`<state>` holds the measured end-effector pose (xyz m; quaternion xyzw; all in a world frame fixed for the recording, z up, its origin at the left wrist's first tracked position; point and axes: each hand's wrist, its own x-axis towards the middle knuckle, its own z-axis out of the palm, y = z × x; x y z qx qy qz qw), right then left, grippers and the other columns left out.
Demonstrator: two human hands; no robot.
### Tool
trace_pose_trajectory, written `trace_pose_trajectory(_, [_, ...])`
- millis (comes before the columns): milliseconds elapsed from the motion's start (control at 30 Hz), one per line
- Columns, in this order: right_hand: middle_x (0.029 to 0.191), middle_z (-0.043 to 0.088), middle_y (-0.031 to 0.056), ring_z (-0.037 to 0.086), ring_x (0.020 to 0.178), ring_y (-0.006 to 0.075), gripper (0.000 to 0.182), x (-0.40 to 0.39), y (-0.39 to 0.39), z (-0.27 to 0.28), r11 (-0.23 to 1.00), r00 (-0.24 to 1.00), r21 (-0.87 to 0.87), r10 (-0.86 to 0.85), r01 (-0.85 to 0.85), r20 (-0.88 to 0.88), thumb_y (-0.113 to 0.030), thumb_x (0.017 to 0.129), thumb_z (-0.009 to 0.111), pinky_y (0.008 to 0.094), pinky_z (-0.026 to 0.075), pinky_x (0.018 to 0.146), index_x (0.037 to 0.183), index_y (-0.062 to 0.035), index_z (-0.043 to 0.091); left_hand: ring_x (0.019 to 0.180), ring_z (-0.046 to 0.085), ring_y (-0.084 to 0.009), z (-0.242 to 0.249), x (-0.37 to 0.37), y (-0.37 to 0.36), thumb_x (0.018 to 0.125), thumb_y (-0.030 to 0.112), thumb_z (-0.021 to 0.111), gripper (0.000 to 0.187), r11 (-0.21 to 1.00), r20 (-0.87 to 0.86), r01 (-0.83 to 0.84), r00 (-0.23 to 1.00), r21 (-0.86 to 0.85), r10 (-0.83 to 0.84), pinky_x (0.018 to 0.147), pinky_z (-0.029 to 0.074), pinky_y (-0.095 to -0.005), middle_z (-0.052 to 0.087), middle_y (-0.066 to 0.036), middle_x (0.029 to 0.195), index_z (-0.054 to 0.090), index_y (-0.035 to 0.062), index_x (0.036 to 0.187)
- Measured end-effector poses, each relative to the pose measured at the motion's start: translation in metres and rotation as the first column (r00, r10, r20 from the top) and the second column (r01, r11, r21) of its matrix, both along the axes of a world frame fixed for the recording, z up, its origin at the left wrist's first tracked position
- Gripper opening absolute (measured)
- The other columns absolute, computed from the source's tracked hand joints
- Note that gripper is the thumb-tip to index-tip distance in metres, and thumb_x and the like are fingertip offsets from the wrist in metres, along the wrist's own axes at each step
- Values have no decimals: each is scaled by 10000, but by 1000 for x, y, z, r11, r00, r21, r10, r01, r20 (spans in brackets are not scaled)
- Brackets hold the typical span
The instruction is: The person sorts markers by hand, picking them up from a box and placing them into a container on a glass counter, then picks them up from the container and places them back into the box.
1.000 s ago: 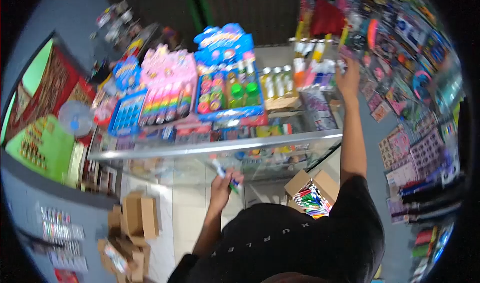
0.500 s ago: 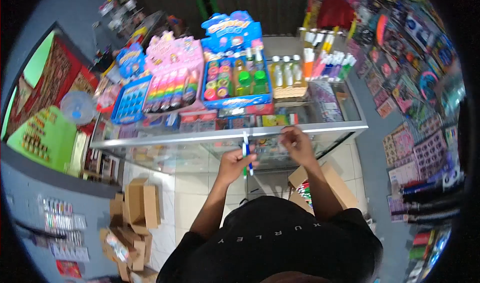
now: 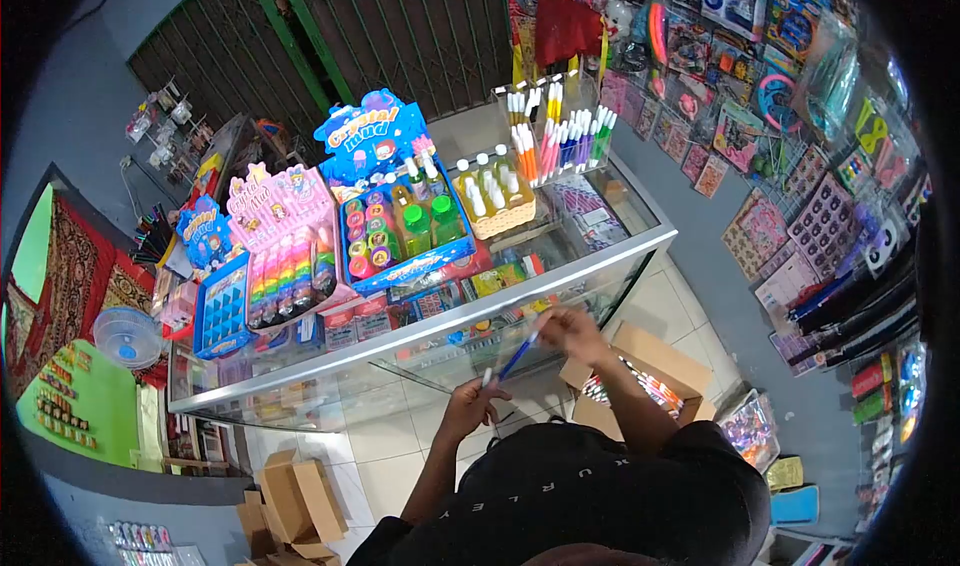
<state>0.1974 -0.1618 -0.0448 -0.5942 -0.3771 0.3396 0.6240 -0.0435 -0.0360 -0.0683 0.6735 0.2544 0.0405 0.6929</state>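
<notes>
My left hand (image 3: 468, 409) is closed around a slim pen, of which a white end (image 3: 487, 377) sticks up above the fingers. A blue pen (image 3: 517, 357) slants between my two hands. Its upper end is pinched in the fingers of my right hand (image 3: 568, 334), and its lower end is close to my left fingers. Both hands are in front of the near edge of the glass counter (image 3: 440, 328). White-capped pens in several colours (image 3: 575, 141) stand in a clear holder at the counter's right end.
Toy display boxes (image 3: 405, 221), a blue divided tray (image 3: 222, 308) and a basket of bottles (image 3: 495, 201) stand on the counter. An open carton of pens (image 3: 660, 356) is on the floor at right, empty-looking cartons (image 3: 300, 494) at left. Packaged goods (image 3: 830, 211) hang on the right wall.
The view has turned and shifted. My right hand, earlier apart from the pens, now pinches the blue one, which is tilted away from my left hand. Earlier my left hand held blue and green pens together.
</notes>
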Motion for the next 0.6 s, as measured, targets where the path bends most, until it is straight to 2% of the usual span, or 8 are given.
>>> trace_pose_trajectory(33, [798,639,8,569,680,74,103,14,-5,12,997,997,-14,-72,72,-27,-157,934,584,239,468,605,934,-71,641,483,576,-89,0,-1,2,1004,283,448,351,1000,24,-20,1000,-15,21,415,444,-217,684,-78,814,586,2,1164])
trace_pose_trajectory(67, [785,623,7,542,654,71,143,27,-10,23,975,974,40,-215,218,-66,-190,947,568,230,439,585,922,-60,622,473,559,-80,5,-2,3,1009,305,426,377,999,47,-40,998,-30,42,411,429,-209,688,-81,831,572,6,1186])
trace_pose_trajectory(100, [772,608,6,514,628,68,189,41,-13,32,929,930,87,-350,360,-112,-223,959,552,221,411,565,911,-48,603,464,542,-70,7,-3,5,1014,328,404,403,997,70,-60,996,-46,63,406,414,-201,691,-84,847,558,10,1207])
trace_pose_trajectory(167, [777,611,8,494,597,65,225,81,-16,41,814,842,216,-518,539,-152,-263,956,562,223,388,534,925,-44,605,459,532,-66,6,-4,7,1014,343,394,429,996,83,-75,994,-42,78,404,407,-198,688,-88,843,551,-5,1210])
trace_pose_trajectory(233, [790,646,17,494,603,53,222,111,-16,72,706,741,280,-670,650,-31,-256,941,598,208,375,516,934,-34,611,456,525,-64,6,-5,7,1013,351,391,445,995,94,-85,992,-46,89,405,404,-197,685,-91,837,547,-15,1212])
trace_pose_trajectory(367, [803,656,20,528,645,48,209,160,1,127,618,638,431,-761,658,116,-215,903,656,197,404,561,953,-15,618,446,510,-64,4,-8,6,1012,353,394,447,994,99,-96,990,-58,101,408,400,-199,679,-90,830,544,-15,1218])
trace_pose_trajectory(433, [770,654,9,540,643,47,192,183,13,148,619,589,488,-773,616,237,-190,891,668,201,416,563,937,-7,638,437,488,-59,5,-10,5,1012,351,399,441,992,101,-109,988,-60,115,406,388,-197,676,-86,821,547,-9,1218])
trace_pose_trajectory(600, [703,660,36,572,611,75,205,232,52,176,629,406,478,-770,613,492,-225,856,697,240,449,583,884,-24,665,419,406,-32,4,-20,5,1006,340,432,414,979,120,-187,973,-76,195,396,328,-188,660,-61,748,569,1,1201])
